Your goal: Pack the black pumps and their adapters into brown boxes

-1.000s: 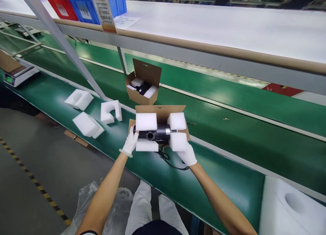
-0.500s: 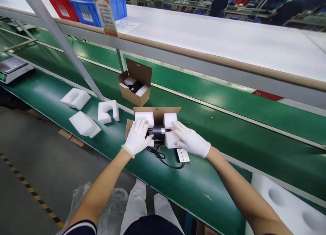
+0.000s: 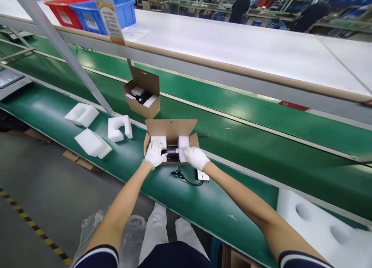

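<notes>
A: Layout, biggest first; clock centred on the near carton?
B: Green table (image 3: 247, 225) under everything. White foam slab (image 3: 315, 225) at 4 o'clock. Near carton (image 3: 171, 126), lid upright, in front of the wearer; rear carton (image 3: 147, 109) at 11.
A: Hands?
B: Left hand (image 3: 154, 153) laid over the foam at the carton's 9 o'clock side, thumb apart from its fingers. Right hand (image 3: 197, 158) touches the right foam block (image 3: 183, 141) at 3; cannot tell whether its fingers clamp it.
A: And the black unit?
B: Black unit (image 3: 172, 155) sits inside the near carton, between the foam pieces. Adapter (image 3: 203, 175) outside on the table, 4 o'clock; cable (image 3: 188, 181), 5 o'clock.
A: Failure modes?
B: My judgement: uneven pressing could tilt the unit or jam foam against the wall. The cable, apparently crossing the front edge, could be pinched, or drag the adapter if snagged.
</notes>
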The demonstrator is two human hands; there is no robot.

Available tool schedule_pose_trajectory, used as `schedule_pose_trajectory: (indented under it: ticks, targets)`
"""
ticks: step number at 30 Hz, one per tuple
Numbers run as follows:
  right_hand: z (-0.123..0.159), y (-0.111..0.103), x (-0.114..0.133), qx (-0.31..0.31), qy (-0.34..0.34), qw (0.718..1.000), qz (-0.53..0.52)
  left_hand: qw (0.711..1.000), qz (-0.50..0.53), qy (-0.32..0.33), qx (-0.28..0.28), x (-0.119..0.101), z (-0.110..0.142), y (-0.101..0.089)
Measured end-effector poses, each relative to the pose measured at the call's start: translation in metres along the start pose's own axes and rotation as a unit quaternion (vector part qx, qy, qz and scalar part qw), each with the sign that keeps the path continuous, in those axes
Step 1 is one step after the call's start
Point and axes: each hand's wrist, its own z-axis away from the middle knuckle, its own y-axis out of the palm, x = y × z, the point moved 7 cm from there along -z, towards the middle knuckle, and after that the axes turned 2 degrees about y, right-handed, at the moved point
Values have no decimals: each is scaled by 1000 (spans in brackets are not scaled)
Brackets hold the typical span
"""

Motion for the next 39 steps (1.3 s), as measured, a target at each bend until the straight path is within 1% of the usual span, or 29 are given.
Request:
schedule_pose_trajectory:
  ticks: [2, 3, 5, 7, 9, 11, 13, 15, 16, 17, 19, 21, 22, 23, 25, 26, 28, 30, 32, 34, 36, 38, 39]
  targets:
    - [35, 25, 0, -22, -50, 998, -40, 1000, 3, 4, -21, -3, 14, 0]
    - [51, 42, -6, -24, -50, 997, -55, 999, 7, 6, -33, -4, 22, 0]
    - [75, 79, -23, -23, -12, 998, -58, 998, 20, 7, -53, -6, 37, -1]
    - [81, 115, -39, 3, 19, 1000, -24, 997, 41, 4, -64, -9, 48, -3]
    - [71, 143, -49, 43, 15, 999, 11, 995, 73, -1, -70, -14, 54, -8]
    - [57, 156, -51, 74, -22, 997, 30, 989, 118, -15, -83, -25, 61, -16]
    - [49, 158, -49, 100, -54, 993, 39, 978, 174, -32, -109, -45, 76, -26]
    - [56, 154, -45, 136, -60, 988, 37, 963, 244, -28, -112, -77, 95, -30]
    - [65, 151, -41, 153, -59, 986, 26, 955, 283, -18, -92, -96, 105, -28]
    - [74, 145, -35, 162, -61, 985, 5, 946, 318, -8, -57, -117, 114, -22]
    - [94, 130, -16, 148, -86, 984, -57, 932, 361, -11, 33, -153, 128, -2]
    - [109, 116, 1, 120, -106, 982, -97, 922, 364, -21, 132, -181, 136, 24]
    - [114, 114, 6, 114, -101, 984, -93, 918, 353, -21, 180, -191, 138, 39]
    - [117, 116, 8, 119, -87, 986, -75, 915, 336, -18, 222, -199, 140, 53]
    - [124, 132, 6, 150, -53, 987, -27, 916, 284, -10, 284, -210, 144, 80]
    - [128, 143, 3, 169, -46, 985, -12, 920, 251, -13, 302, -213, 147, 92]
    - [140, 169, -2, 191, -54, 980, -3, 931, 189, -14, 313, -220, 155, 113]
    - [153, 189, -7, 177, -66, 982, -9, 942, 134, 2, 308, -231, 162, 132]
    - [162, 200, -17, 144, -47, 988, -18, 947, 91, 35, 305, -245, 166, 149]
    - [168, 203, -30, 130, -7, 991, -31, 944, 73, 57, 316, -253, 163, 164]
    - [170, 199, -40, 134, 28, 989, -53, 941, 76, 54, 326, -251, 153, 173]
    - [169, 182, -46, 121, 41, 989, -78, 938, 88, 47, 332, -242, 143, 172]
    - [166, 169, -47, 100, 37, 991, -85, 936, 93, 50, 335, -237, 140, 167]
